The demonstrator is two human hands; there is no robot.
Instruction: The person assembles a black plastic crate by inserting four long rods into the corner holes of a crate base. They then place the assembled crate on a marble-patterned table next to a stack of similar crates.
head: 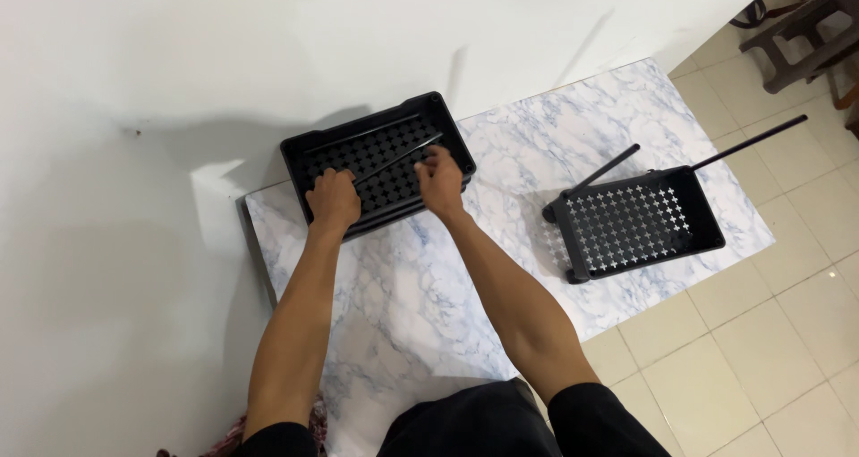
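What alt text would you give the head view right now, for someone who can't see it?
Seen from above, a person's left hand grips the near rim of a black perforated tray on a marble-patterned table, while the right hand holds a thin black rod lying across it. A second black tray with two upright poles sits at the right.

Bare forearms, short black sleeves, dark trousers

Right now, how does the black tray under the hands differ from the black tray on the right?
The tray under the hands sits by the wall with thin loose rods lying in it; the right tray stands apart, untouched, two poles sticking up from it. The left hand and right hand touch only the first. Both are black with star-shaped holes.
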